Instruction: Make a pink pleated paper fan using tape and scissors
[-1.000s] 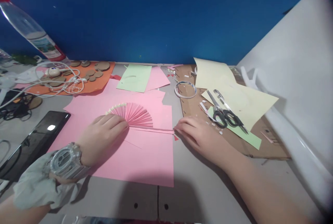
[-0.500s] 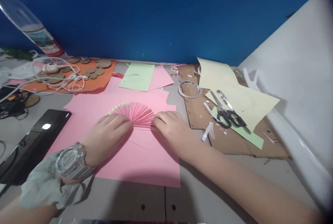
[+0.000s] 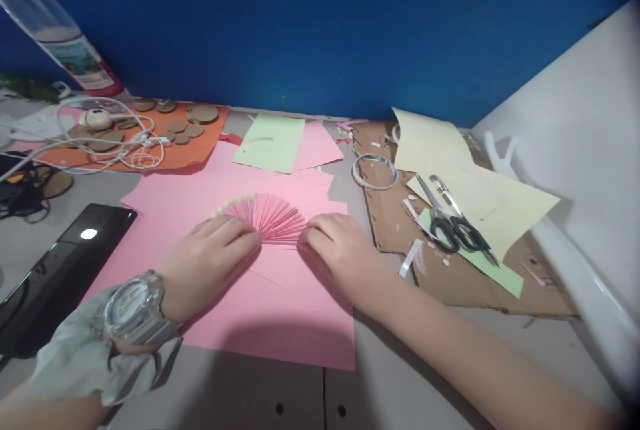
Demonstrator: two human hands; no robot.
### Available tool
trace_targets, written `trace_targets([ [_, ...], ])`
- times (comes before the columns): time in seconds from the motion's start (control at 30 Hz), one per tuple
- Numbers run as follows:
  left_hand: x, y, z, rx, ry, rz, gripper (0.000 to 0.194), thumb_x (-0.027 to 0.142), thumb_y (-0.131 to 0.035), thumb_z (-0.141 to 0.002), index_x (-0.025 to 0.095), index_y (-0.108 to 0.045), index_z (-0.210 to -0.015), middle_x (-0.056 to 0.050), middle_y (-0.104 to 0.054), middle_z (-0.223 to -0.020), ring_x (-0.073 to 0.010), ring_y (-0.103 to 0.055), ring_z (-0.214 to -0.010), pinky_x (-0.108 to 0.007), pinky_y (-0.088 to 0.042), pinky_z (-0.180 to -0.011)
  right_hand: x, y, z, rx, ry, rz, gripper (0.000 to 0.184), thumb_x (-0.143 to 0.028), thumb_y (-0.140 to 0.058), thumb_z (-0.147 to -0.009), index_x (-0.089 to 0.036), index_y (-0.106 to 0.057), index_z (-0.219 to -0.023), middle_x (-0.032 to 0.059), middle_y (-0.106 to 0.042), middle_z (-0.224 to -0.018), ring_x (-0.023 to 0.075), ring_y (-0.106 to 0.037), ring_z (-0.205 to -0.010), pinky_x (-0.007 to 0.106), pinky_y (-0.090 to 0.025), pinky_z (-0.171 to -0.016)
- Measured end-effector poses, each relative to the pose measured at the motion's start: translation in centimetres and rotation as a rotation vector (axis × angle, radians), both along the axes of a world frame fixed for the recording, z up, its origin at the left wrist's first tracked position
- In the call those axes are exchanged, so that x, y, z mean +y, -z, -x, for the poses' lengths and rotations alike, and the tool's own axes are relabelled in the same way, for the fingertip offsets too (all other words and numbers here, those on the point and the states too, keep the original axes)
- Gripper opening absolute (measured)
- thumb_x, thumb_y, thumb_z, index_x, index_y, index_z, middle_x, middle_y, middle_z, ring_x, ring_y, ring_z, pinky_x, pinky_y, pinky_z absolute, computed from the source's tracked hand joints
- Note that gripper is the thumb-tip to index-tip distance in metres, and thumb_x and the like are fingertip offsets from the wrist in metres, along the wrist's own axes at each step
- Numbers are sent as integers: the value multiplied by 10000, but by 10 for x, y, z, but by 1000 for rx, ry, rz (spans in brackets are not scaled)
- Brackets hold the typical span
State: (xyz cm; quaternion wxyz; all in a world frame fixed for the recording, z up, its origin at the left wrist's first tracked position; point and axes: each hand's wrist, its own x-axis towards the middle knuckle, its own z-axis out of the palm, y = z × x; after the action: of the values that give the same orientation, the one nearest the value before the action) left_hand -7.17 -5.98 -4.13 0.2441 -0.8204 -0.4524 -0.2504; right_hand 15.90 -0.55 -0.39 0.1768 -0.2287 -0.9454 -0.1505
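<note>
A pleated pink paper fan (image 3: 279,218) with a pale yellow-green edge at its upper left is spread in a half circle on a large pink sheet (image 3: 310,323). My left hand (image 3: 213,260), with a clear watch and a grey-green scrunchie at the wrist, lies over the fan's left half, its fingers closed on the folds near the centre. At the fan's right end, my right hand (image 3: 337,253) has its bent fingers on the outermost pleats. The fingertips and the lower left pleats are partly hidden.
Scissors (image 3: 457,233), a cutter (image 3: 445,193), cream paper (image 3: 515,200) and a tape roll (image 3: 375,172) lie on cardboard (image 3: 480,293) at right. To the left are a black phone (image 3: 70,277), tangled earphones (image 3: 145,143), cardboard discs on orange paper (image 3: 197,157) and a bottle (image 3: 80,63).
The view has shifted slightly, so most things sit a little further right. Both hands stay on the paper fan, which keeps about the same spread.
</note>
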Motion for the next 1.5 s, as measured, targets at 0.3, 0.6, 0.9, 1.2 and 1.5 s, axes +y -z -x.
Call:
trace_targets([
  [0.3, 0, -1, -2, -39, 2, -4, 134, 198, -473, -871, 169, -592, -925, -64, -602, -929, -197, -531, -842, -357, -451, -772, 2, 2, 0, 23, -1, 1, 92, -123, -470, -866, -134, -557, -897, 82, -545, -969, 193, -451, -887, 334, -353, -812],
  [0.6, 0, -2, -2, -52, 9, 3, 104, 197, -496, -864, 169, -580, -919, -53, -596, -924, -192, -527, -838, -351, -448, -775, 5, 3, 0, 33, 12, 27, 96, -127, -487, -862, -139, -565, -917, 66, -548, -946, 192, -466, -883, 332, -359, -803],
  [0.9, -3, -8, 0, -142, 53, 113, 141, 190, -518, -838, 180, -578, -965, -47, -581, -986, -190, -516, -910, -348, -430, -834, 5, 3, 1, 19, 33, 24, 70, -129, -497, -863, -145, -565, -865, 63, -551, -902, 195, -463, -852, 329, -360, -780],
  [1.2, -10, -6, -18, -25, -20, -3, 180, 205, -497, -867, 225, -585, -1022, -33, -589, -952, -193, -510, -843, -371, -421, -759, 1, 7, 1, -42, -14, -165, 72, -112, -508, -838, -121, -579, -843, 79, -550, -868, 210, -447, -839, 346, -349, -786],
  [1.5, 1, 1, -12, 35, -40, -71, 181, 154, -540, -826, 184, -590, -997, -36, -620, -950, -206, -514, -838, -381, -438, -773, 0, 6, 0, -35, -38, -223, 118, -96, -481, -841, -118, -596, -848, 87, -558, -866, 211, -437, -835, 343, -344, -801],
])
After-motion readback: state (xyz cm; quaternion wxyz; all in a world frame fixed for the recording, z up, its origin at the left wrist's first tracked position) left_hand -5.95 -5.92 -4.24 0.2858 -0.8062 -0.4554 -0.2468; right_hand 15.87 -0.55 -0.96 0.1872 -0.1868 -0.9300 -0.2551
